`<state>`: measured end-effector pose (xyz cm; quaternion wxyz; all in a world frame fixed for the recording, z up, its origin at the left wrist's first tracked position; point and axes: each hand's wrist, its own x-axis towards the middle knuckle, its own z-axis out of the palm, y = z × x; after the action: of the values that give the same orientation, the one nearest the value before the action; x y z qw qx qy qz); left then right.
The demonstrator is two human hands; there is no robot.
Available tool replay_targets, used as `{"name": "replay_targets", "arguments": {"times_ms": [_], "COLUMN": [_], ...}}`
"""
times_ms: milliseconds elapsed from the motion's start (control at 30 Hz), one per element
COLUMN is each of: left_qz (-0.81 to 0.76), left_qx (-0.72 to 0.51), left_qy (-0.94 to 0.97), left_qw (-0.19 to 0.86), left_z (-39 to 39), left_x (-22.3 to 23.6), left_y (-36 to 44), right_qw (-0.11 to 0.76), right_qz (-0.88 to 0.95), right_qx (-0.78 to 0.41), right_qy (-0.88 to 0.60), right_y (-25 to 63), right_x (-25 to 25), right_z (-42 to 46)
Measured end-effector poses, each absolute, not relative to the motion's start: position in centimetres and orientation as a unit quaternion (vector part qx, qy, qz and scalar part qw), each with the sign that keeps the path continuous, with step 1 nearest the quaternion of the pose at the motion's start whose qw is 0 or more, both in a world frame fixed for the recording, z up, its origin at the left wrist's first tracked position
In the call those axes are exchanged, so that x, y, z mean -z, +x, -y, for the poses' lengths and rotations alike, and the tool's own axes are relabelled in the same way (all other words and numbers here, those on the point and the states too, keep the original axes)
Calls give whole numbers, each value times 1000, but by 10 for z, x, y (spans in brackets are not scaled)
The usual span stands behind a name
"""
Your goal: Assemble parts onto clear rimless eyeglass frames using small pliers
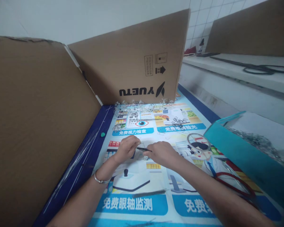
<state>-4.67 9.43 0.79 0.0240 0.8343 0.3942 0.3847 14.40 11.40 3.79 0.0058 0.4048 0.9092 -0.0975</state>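
Observation:
My left hand (128,147), with a metal bangle at the wrist, is closed in a pinch. A thin, wire-like piece (143,144) shows at its fingertips, though most of it is hidden. From the right, my right hand (162,153) is closed around slim black tweezers (144,149), whose tip points left and meets the left fingertips. Just below the tweezers lies a small clear piece (145,157), too small to name. Both hands are over the printed blue and white sheet (132,167) that covers the table.
Tall cardboard panels (132,66) stand at the left and back. Clear tangled bits (142,107) line the back panel; dark wire loops (178,122) lie nearer. At right are a round ring (198,142), a red ring (235,181) and a teal box (241,151) of wire pieces.

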Motion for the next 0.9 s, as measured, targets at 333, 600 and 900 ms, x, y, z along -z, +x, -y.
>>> {"name": "replay_targets", "arguments": {"times_ms": [333, 600, 900], "left_qz": [-383, -389, -377], "left_qx": [-389, -386, -390], "left_qy": [837, 835, 839], "left_qw": [33, 52, 46], "left_z": [-96, -95, -95], "left_x": [-8, -6, -9], "left_y": [-46, -47, -45], "right_qw": [21, -6, -2], "right_qz": [-904, -907, -903], "right_qx": [115, 107, 136], "right_qy": [412, 406, 407], "right_y": [143, 144, 145], "right_x": [-35, -29, -31], "right_z": [-114, -116, -117]}}
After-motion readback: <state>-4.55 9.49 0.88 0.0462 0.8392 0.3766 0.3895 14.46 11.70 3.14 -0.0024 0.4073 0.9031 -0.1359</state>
